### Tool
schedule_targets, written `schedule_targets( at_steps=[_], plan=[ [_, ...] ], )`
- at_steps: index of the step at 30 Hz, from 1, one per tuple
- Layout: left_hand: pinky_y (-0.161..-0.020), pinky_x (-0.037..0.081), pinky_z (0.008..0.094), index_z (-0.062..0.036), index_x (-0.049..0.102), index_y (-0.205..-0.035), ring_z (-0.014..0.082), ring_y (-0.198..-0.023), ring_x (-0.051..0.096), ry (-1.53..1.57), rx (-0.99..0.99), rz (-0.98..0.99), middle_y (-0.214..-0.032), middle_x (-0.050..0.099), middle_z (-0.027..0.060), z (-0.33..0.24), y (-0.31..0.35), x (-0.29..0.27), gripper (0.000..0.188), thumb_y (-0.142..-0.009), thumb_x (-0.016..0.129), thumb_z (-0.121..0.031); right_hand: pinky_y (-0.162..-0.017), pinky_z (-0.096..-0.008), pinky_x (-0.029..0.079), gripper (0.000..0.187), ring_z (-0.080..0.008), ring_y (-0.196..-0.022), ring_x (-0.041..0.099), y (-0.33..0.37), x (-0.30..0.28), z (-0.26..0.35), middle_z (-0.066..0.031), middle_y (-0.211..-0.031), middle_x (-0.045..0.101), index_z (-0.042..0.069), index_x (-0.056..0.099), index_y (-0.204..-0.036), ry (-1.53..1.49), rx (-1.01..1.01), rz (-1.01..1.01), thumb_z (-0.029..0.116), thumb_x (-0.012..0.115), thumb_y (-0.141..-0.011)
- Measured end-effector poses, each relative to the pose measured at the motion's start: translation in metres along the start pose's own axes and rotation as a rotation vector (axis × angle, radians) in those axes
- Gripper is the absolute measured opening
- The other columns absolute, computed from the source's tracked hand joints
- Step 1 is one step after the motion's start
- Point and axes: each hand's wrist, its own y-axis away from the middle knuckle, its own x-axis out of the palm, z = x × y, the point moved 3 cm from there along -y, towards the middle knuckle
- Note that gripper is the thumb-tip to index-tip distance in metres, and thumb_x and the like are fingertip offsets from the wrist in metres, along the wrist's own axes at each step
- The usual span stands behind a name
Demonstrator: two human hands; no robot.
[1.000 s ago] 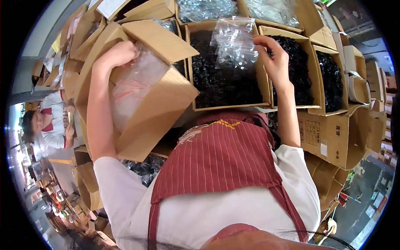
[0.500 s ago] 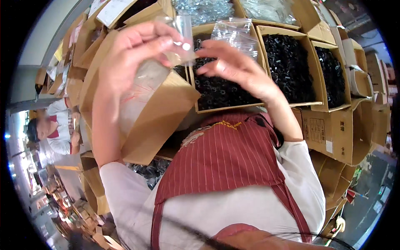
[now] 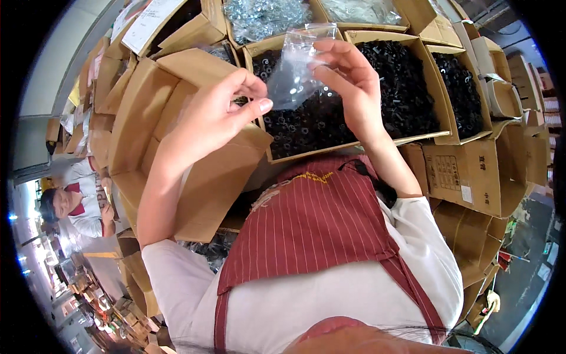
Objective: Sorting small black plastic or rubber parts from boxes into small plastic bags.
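A clear plastic zip bag [image 3: 295, 68] is held up over a carton of small black parts [image 3: 309, 127]. My right hand [image 3: 356, 85] grips the bag near its upper right side, thumb and fingers bent around the film. At the bag's lower left edge is my left hand [image 3: 227, 106], its thumb and curled fingers slightly apart, with nothing visible between them. Whether the left fingertips touch the film is hard to tell. Small pale round spots show through the bag; I cannot tell whether they lie inside or behind it.
An open carton [image 3: 144, 112] stands left, its flap [image 3: 224, 183] folded toward me. Right are two more cartons of black parts, a large one [image 3: 407, 88] and a narrow one [image 3: 466, 97]. Behind lie clear bags [image 3: 268, 20]. A person [image 3: 76, 203] is at far left.
The clear bag with white pieces has left my left hand, which is now lower. My right hand has risen and now grips a clear zip bag. The view has shifted slightly.
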Motion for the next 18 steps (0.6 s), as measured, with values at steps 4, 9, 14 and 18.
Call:
schedule_targets(
  at_steps=[4,9,14,18],
  plan=[
    [-0.083,0.052,0.0273,0.0017,0.062,-0.122,0.0114,-0.098,0.066,-0.169,0.184,-0.152,-0.12,0.068,0.0065,-0.006,0.001,0.006,0.034,-0.095,0.07,-0.017,-0.078,-0.0311,0.056,0.04,-0.0174,-0.09,0.072,0.015,0.013,0.016,-0.0085,-0.097,0.072,0.006,0.058,-0.13,0.491,-0.199,0.182,-0.004,0.063,-0.091],
    [-0.075,0.054,0.0287,-0.0002,0.07,-0.108,0.0177,-0.085,0.07,-0.205,0.14,-0.111,-0.1,0.074,0.0089,-0.018,0.004,0.019,0.019,-0.093,0.069,-0.012,-0.073,-0.0333,0.058,0.048,-0.0252,-0.086,0.074,0.023,0.026,0.015,-0.0113,-0.092,0.073,0.006,0.055,-0.131,0.585,-0.265,0.264,-0.004,0.067,-0.086],
    [-0.065,0.052,0.0337,-0.0026,0.071,-0.099,0.0243,-0.071,0.069,-0.405,0.353,-0.246,-0.084,0.071,0.0123,-0.016,0.007,0.027,0.009,-0.093,0.068,-0.009,-0.072,-0.0308,0.057,0.049,-0.0186,-0.085,0.074,0.023,0.023,0.012,-0.0103,-0.09,0.074,0.004,0.054,-0.132,0.54,-0.099,0.255,-0.003,0.069,-0.087],
    [-0.059,0.048,0.0403,-0.0031,0.064,-0.084,0.0336,-0.069,0.065,-0.29,0.296,-0.3,-0.074,0.064,0.0144,-0.019,0.01,0.027,0.009,-0.091,0.067,-0.008,-0.08,-0.0259,0.054,0.049,-0.0102,-0.091,0.067,0.024,0.017,0.007,-0.0058,-0.094,0.072,0.002,0.052,-0.136,0.232,0.211,0.339,-0.004,0.068,-0.09]
  ],
)
